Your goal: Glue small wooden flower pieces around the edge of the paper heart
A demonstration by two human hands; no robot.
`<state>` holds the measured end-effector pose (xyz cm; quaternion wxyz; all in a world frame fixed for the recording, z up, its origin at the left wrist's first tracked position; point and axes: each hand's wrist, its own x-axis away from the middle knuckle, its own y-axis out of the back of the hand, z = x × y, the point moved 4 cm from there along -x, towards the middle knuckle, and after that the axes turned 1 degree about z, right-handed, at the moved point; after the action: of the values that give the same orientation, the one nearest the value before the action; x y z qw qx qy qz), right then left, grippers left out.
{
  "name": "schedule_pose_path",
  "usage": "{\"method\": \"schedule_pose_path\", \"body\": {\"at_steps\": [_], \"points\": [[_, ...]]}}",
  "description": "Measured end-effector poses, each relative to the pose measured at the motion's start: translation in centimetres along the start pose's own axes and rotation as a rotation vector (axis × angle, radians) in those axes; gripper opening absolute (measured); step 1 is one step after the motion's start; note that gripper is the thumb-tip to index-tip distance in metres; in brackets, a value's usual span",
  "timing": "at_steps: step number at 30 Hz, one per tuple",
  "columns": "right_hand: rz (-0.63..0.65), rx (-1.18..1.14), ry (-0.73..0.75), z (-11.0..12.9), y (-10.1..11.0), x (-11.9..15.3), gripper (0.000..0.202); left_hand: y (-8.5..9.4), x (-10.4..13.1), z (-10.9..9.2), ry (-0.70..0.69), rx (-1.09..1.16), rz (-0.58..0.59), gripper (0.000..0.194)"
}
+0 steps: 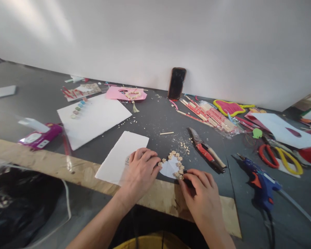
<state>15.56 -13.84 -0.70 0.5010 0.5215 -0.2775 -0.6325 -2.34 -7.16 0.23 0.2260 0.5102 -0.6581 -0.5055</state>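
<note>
A white paper heart (168, 168) lies near the table's front edge, with small light wood-coloured pieces (180, 166) along its top and right side. My left hand (142, 167) reaches in from the left, its fingertips closed at the heart's left edge. At the lower right tip, my right hand (200, 190) pinches the edge between thumb and index finger. Whether a loose piece is also in that pinch I cannot make out. Under my left hand is a sheet of white paper (128, 145) with some writing, partly covered. Loose wooden bits (184, 147) are scattered beyond the heart.
Pruning shears (207, 152) lie right of the heart, then a blue glue gun (260, 181) and scissors (280, 159). A phone (177, 83) leans on the wall. Thin sticks (204, 116) lie behind. At left are a large white sheet (93, 117) and a purple packet (43, 136).
</note>
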Motion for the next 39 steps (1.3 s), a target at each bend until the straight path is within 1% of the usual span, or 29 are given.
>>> {"method": "schedule_pose_path", "body": {"at_steps": [4, 9, 14, 18, 21, 26, 29, 33, 35, 39], "points": [[0.015, -0.006, 0.001, -0.1, -0.1, -0.1, 0.014, 0.0, 0.0, -0.1, 0.005, -0.002, -0.005, 0.014], [-0.027, -0.014, 0.038, -0.2, 0.0, -0.3, 0.014, 0.0, 0.0, 0.0, 0.001, -0.002, 0.003, 0.015], [-0.031, -0.052, 0.020, -0.9, -0.1, 0.0, 0.018, 0.3, 0.4, -0.2, 0.000, 0.000, 0.000, 0.017], [-0.024, -0.070, 0.005, -1.5, 0.1, 0.3, 0.024, 0.5, 1.5, -0.9, -0.071, 0.011, -0.026, 0.019], [-0.010, -0.075, 0.018, -1.7, 0.4, 0.1, 0.028, 0.2, 2.2, -1.5, -0.129, -0.046, 0.006, 0.017], [0.022, -0.054, 0.046, -1.8, 1.1, -0.8, 0.028, -0.2, 2.9, -1.8, -0.185, -0.103, 0.061, 0.025], [0.037, -0.033, 0.081, -1.8, 1.1, -1.1, 0.029, -0.1, 3.0, -1.4, -0.184, -0.105, 0.059, 0.025], [0.052, -0.013, 0.059, -2.2, 1.3, -1.6, 0.029, 0.1, 3.0, -0.8, -0.165, -0.104, 0.047, 0.024], [0.068, -0.014, 0.062, -2.3, 1.7, -2.2, 0.029, 0.1, 3.0, -0.7, -0.165, -0.099, 0.043, 0.024], [0.158, -0.052, 0.095, -2.2, 2.3, -4.7, 0.035, -0.2, 2.9, -0.7, -0.165, -0.097, 0.048, 0.023]]}}
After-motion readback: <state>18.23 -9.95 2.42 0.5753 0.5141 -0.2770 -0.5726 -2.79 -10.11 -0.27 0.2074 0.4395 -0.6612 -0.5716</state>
